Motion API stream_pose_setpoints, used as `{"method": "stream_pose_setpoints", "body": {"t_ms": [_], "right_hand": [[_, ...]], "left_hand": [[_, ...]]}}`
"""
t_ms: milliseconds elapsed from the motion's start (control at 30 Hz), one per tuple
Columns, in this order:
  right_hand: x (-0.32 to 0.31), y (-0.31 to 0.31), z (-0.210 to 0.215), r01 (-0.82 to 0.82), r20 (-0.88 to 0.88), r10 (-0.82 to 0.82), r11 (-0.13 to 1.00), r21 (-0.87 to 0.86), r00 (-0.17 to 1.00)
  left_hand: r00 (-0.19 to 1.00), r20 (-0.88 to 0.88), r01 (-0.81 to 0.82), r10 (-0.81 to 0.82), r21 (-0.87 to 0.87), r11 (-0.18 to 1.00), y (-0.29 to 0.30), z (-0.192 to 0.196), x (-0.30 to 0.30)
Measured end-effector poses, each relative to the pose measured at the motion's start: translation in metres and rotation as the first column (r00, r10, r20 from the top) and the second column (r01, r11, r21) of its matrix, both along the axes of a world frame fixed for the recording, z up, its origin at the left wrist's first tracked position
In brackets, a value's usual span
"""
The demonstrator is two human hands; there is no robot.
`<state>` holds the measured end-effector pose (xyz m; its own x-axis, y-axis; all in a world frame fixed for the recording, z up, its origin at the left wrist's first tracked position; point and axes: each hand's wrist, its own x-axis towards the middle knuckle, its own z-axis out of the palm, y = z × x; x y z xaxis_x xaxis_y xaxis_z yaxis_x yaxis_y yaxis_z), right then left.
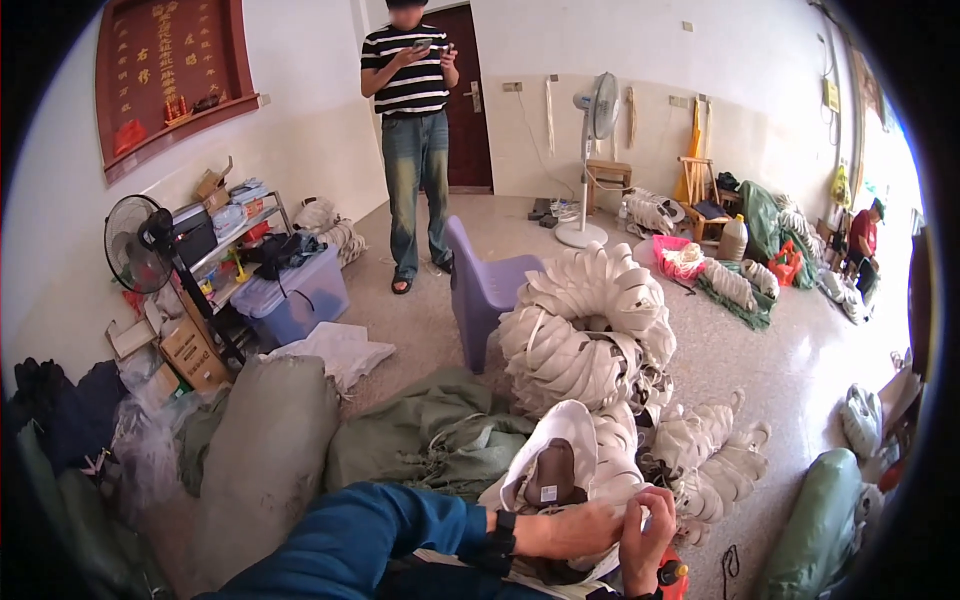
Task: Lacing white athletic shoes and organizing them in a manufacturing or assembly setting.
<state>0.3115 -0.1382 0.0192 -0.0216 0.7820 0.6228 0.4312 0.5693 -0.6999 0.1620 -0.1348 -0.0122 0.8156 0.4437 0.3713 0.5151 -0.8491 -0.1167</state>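
My left hand (578, 528), with a dark watch at its wrist, reaches in from the left over a pile of cream pieces that look like shoe uppers. Touching or nearly touching its fingertips is my right hand (648, 535), its fingers closed in a pinch. Whatever either hand pinches is too small or hidden to make out. Just beyond my left hand lies one cream shoe upper (518, 462) with a brown inner part (556, 474) bearing a white label. A stacked row of similar uppers (615, 450) runs behind my hands.
A large ring of nested uppers (590, 330) stands beside a purple chair (478, 290). Green sacks (430, 425) and a stuffed grey sack (270, 440) lie left; a green roll (815, 530) lies right. One person (408, 90) stands holding a phone; another person (864, 235) is far right.
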Motion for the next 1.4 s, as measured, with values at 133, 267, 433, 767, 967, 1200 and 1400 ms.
{"method": "stream_pose_setpoints", "body": {"t_ms": [133, 267, 433, 767, 967, 1200, 1400], "right_hand": [[0.003, 0.000, -0.012, 0.035, -0.076, -0.047, 0.989, -0.146, 0.996], [0.015, -0.019, -0.032, 0.050, -0.151, -0.110, 0.934, -0.354, 0.982], [0.014, -0.035, -0.054, -0.020, -0.015, 0.017, 0.979, -0.201, 1.000], [0.031, -0.034, -0.063, -0.005, 0.320, 0.008, 1.000, -0.009, 0.947], [0.101, 0.010, 0.049, 0.368, -0.073, -0.365, 0.929, 0.033, 0.928], [0.124, -0.018, 0.010, 0.371, -0.217, -0.407, 0.909, -0.190, 0.887], [0.148, -0.042, -0.032, 0.305, -0.343, -0.436, 0.876, -0.374, 0.832]], "left_hand": [[0.997, -0.081, -0.006, 0.016, 0.114, 0.993, 0.019, -0.001, 0.008], [0.985, -0.127, -0.128, 0.118, -0.077, 0.989, 0.018, 0.012, 0.006], [0.857, 0.478, 0.386, 0.193, -0.843, 0.374, 0.009, 0.054, -0.009], [0.691, 0.702, 0.545, 0.173, -0.663, 0.514, -0.024, 0.082, 0.012], [0.805, 0.557, 0.204, 0.202, -0.580, 0.789, -0.017, 0.018, -0.037], [0.861, 0.360, -0.007, 0.358, -0.697, 0.717, 0.002, 0.042, -0.050], [0.901, 0.304, -0.085, 0.310, -0.576, 0.813, 0.014, 0.044, -0.035]]}}
